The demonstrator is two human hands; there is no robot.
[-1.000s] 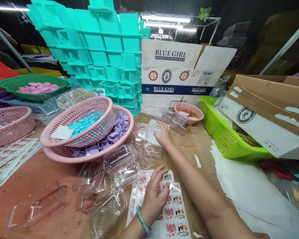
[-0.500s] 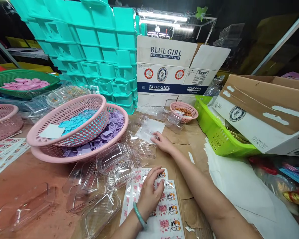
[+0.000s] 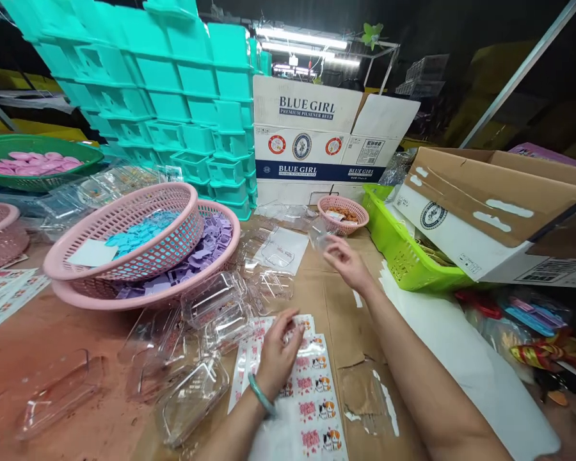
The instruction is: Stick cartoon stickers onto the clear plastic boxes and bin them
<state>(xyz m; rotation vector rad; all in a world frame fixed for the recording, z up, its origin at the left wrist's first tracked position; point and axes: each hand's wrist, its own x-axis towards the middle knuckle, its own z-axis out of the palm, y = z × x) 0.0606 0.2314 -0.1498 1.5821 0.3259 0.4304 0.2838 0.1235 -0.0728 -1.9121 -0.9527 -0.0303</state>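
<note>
1. Clear plastic boxes (image 3: pixel 211 306) lie in a loose heap just left of the left hand (image 3: pixel 276 355), some shut and some with lids open.
2. This hand rests palm down on a sticker sheet (image 3: pixel 314 390), with a green bangle (image 3: pixel 260 395) on the wrist. The fingers are bent, and the thumb and forefinger are drawn together at the sheet's far edge. I cannot tell whether they nip a sticker.
3. The sheet lies flat on brown paper and runs from under the hand back toward the person.
4. The right hand (image 3: pixel 349 264) is lifted above the table, well ahead and to the right of the left one, with its fingers loosely bent. Its fingertips are at a small clear box (image 3: pixel 322 234). Blur hides whether they grip it.
5. A small pink basket (image 3: pixel 360 218) sits just beyond those fingertips.
6. A green basket (image 3: pixel 403 250) stands to the right of the right hand.
7. White paper (image 3: pixel 292 246) with another clear box on it lies to the left of the right hand.
8. Two stacked pink baskets (image 3: pixel 125 221), holding blue and purple pieces, sit further left, beyond the heap of boxes.
</note>
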